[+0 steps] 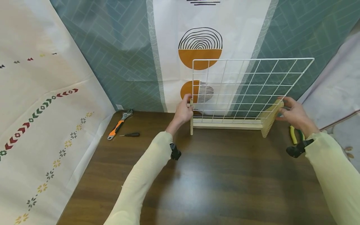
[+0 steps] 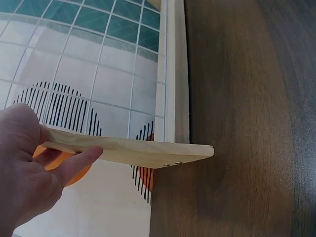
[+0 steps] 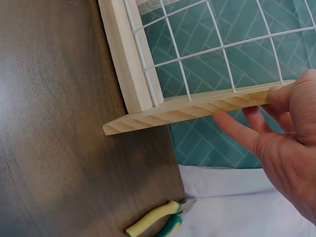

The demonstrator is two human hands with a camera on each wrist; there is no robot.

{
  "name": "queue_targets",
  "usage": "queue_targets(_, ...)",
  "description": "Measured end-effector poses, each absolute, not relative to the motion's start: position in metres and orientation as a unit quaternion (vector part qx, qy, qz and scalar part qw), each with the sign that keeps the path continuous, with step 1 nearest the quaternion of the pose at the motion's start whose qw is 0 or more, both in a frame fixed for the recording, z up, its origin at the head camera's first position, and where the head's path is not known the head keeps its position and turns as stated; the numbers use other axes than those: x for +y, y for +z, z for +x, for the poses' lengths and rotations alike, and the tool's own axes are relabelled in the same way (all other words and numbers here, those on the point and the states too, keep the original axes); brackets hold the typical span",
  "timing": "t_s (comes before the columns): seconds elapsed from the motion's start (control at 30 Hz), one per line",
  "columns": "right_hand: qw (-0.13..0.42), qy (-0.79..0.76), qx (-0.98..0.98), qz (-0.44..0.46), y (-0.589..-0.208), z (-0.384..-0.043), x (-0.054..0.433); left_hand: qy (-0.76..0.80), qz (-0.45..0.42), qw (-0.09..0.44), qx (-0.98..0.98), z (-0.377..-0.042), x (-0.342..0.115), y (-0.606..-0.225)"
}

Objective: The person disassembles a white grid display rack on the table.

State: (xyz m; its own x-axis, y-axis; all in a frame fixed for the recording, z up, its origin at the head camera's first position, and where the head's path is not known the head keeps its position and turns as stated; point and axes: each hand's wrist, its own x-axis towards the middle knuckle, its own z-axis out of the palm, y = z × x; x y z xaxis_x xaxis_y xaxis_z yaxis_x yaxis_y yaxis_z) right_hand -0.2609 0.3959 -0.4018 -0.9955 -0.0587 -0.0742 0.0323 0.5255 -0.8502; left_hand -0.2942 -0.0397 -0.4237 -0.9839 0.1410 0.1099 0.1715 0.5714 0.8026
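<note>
A white wire grid [image 1: 253, 59] stands upright between two light wooden side panels joined by a low wooden crossbar [image 1: 227, 126]. My left hand [image 1: 183, 112] pinches the upper part of the left side panel [image 2: 133, 152], thumb and fingers on either side of it. Two screw heads [image 2: 173, 163] show low on that panel's outer face. At the other end, my right hand [image 1: 295, 114] grips the top of the right side panel [image 1: 268, 120]. In the right wrist view, the grid's wires meet that panel's inner side.
An adjustable wrench [image 1: 119, 125] with an orange handle and a small dark screwdriver [image 1: 132, 134] lie on the brown table [image 1: 213, 175] at the left. Yellow-green pliers [image 3: 155, 217] lie near the right edge. Patterned cloth [image 1: 132, 56] hangs behind the rack.
</note>
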Motion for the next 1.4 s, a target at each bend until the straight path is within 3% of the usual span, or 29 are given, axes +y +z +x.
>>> queue_targets(1.4,0.018,-0.481,0.876,-0.029,-0.4074,-0.2604,0.3903,-0.429,-0.070,0.032,-0.900,-0.2850,-0.0433,-0.4233)
